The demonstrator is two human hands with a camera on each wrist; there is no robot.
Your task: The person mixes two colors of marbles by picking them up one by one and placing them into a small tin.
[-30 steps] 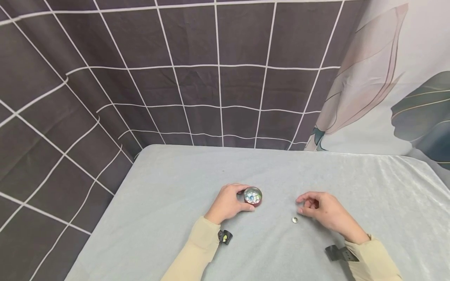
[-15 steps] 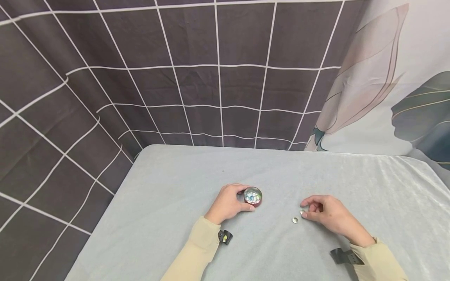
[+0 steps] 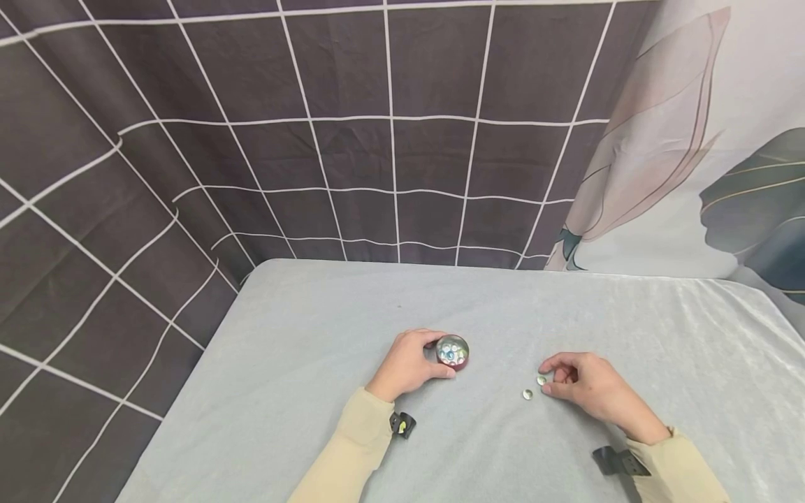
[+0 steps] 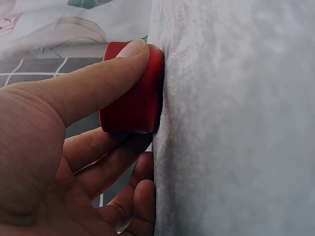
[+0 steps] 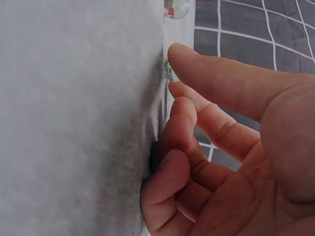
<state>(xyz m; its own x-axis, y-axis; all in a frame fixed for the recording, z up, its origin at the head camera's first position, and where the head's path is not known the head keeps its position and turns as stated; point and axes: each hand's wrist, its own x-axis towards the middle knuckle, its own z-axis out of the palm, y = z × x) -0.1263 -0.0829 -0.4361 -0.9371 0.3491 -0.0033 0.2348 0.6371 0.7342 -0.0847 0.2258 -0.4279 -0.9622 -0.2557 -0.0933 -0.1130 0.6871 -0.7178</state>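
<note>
In the head view my left hand [image 3: 409,360] grips a small round red tin [image 3: 466,361] from its left side, thumb in front and fingers behind. Several shiny glass pieces lie in the tin. The left wrist view has the thumb lying along the tin's red wall [image 4: 130,110]. My right hand [image 3: 588,381] rests low on the cloth, its thumb and index finger apart around a small clear glass gem [image 3: 541,381]. A second glass gem [image 3: 527,394] lies just left of it. The right wrist view places the nearer gem [image 5: 168,70] in the gap beyond the two fingertips.
A pale grey velvety cloth [image 3: 314,314] covers the table. Behind and to the left hangs a dark curtain with white grid lines [image 3: 434,157]. A pale leaf-patterned curtain [image 3: 666,209] hangs at the back right.
The right hand has drawn slightly right and nearer. A glass gem hidden in its fingers earlier now lies uncovered on the cloth, let go. The left hand and tin have stayed still.
</note>
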